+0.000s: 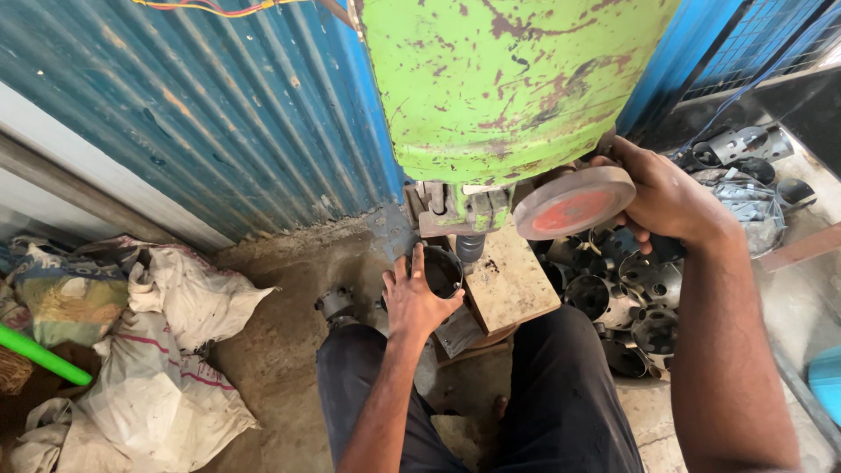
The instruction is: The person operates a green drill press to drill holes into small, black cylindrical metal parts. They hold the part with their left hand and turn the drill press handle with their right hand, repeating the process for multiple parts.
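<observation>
The left hand (412,298), fingers curled, grips one dark round metal cup (441,271) under the green press. The right hand (670,197) clasps one round red-faced metal wheel (574,203). Several shiny cups (626,302) lie below it.

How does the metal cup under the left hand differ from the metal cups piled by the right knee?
The round grey metal cup sits alone on the press's worn work block, gripped by the left hand; the heap of perforated grey metal cups lies loose on the floor, untouched. The single cup stands mouth-up; the heaped ones tilt every way. The right hand holds the press's reddish disc handle instead. Both look like similar dull metal.
</observation>
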